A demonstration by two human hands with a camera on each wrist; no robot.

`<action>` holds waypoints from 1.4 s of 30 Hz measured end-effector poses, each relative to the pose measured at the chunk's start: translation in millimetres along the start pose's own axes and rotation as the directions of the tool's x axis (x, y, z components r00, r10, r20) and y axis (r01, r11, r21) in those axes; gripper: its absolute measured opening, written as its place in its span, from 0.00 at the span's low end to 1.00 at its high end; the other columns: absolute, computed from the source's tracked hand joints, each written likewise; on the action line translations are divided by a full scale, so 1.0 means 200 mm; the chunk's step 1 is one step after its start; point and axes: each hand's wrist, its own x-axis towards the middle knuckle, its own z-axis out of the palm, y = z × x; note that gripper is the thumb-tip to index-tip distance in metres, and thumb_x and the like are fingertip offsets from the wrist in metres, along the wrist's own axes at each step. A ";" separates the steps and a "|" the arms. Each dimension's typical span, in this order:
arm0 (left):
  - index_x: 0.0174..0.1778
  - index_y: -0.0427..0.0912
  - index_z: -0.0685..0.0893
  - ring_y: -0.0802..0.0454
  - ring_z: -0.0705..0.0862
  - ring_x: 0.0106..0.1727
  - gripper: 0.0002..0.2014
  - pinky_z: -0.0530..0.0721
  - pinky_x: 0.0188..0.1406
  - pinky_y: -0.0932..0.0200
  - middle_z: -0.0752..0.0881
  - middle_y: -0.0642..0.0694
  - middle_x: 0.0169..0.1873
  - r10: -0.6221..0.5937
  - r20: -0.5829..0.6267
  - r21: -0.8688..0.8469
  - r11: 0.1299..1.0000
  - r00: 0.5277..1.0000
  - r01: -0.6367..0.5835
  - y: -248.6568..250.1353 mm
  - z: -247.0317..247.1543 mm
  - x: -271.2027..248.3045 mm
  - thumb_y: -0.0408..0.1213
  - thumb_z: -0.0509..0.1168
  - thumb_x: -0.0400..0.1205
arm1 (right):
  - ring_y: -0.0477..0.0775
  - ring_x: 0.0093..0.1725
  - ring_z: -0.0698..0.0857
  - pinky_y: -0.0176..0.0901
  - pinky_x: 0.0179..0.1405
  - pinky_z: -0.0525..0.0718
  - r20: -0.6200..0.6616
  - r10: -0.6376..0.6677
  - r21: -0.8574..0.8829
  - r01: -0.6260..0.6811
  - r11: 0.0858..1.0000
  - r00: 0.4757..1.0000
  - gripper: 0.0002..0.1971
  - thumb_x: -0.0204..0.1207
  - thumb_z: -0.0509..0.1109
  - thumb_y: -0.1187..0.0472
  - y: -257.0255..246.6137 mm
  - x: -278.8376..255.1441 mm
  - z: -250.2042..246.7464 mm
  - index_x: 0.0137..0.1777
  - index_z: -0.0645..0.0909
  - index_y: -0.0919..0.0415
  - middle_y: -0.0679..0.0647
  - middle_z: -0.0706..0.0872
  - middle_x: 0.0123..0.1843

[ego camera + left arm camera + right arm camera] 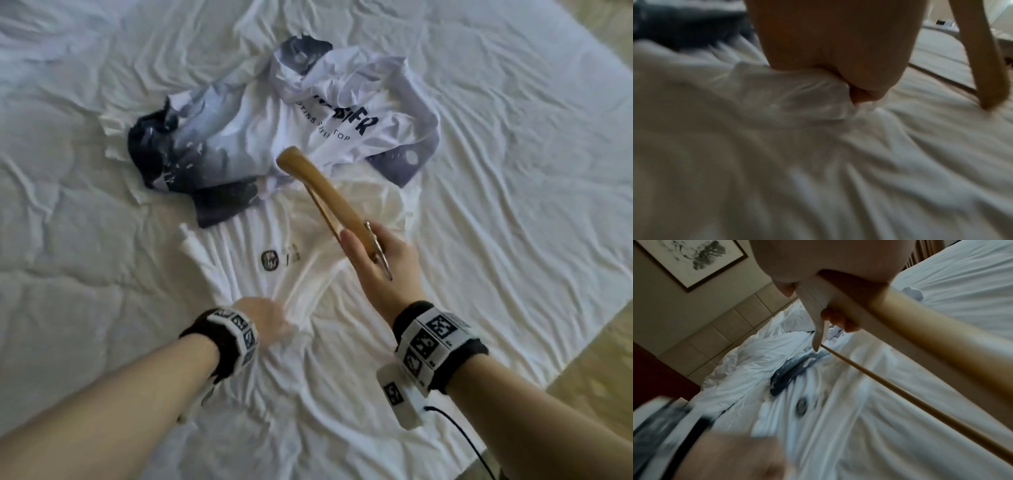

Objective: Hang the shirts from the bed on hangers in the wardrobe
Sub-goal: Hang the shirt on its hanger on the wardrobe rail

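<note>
A white T-shirt (308, 274) with a small round dark logo lies spread on the bed, bunched into folds toward my left hand (270, 320). That hand grips a fistful of its fabric (807, 92) near the lower edge. My right hand (380, 260) holds a wooden hanger (325, 195) by its middle above the shirt, its metal hook (378, 250) lying across my palm. In the right wrist view my fingers (838, 319) curl round the hanger (920, 318) and its thin bar (900, 392) runs off to the lower right. A second shirt (274, 130), white fading to dark blue with black lettering, lies crumpled beyond.
The bed (102, 240) is covered with a wrinkled white sheet. Its right edge (565, 325) meets a patterned yellowish floor (603, 363). A padded headboard (731, 318) and a framed picture (694, 261) show behind the bed in the right wrist view.
</note>
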 end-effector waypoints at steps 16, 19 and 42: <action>0.70 0.43 0.66 0.42 0.73 0.66 0.24 0.82 0.56 0.49 0.67 0.40 0.69 -0.033 -0.337 0.057 0.997 0.941 0.055 0.27 0.42 -0.21 0.29 0.63 0.78 | 0.42 0.27 0.81 0.40 0.31 0.80 0.106 0.136 -0.100 -0.125 0.987 0.985 0.15 0.80 0.68 0.42 0.17 -0.20 0.02 0.35 0.80 0.46 0.47 0.84 0.29; 0.69 0.43 0.69 0.42 0.76 0.64 0.24 0.81 0.60 0.50 0.69 0.42 0.67 -0.030 -0.315 0.026 0.999 0.949 0.040 0.26 0.42 -0.22 0.24 0.62 0.77 | 0.44 0.34 0.84 0.41 0.34 0.80 0.092 0.056 -0.142 -0.043 0.989 0.994 0.13 0.81 0.69 0.45 0.16 -0.24 0.07 0.46 0.87 0.53 0.50 0.88 0.36; 0.51 0.42 0.84 0.46 0.86 0.51 0.07 0.69 0.34 0.56 0.87 0.48 0.48 0.127 -0.058 0.491 0.867 0.990 -0.083 0.29 0.24 -0.66 0.30 0.61 0.83 | 0.61 0.38 0.88 0.64 0.42 0.89 0.223 0.213 -0.191 -0.171 0.967 0.951 0.19 0.71 0.64 0.41 0.13 -0.26 0.10 0.44 0.85 0.56 0.56 0.88 0.37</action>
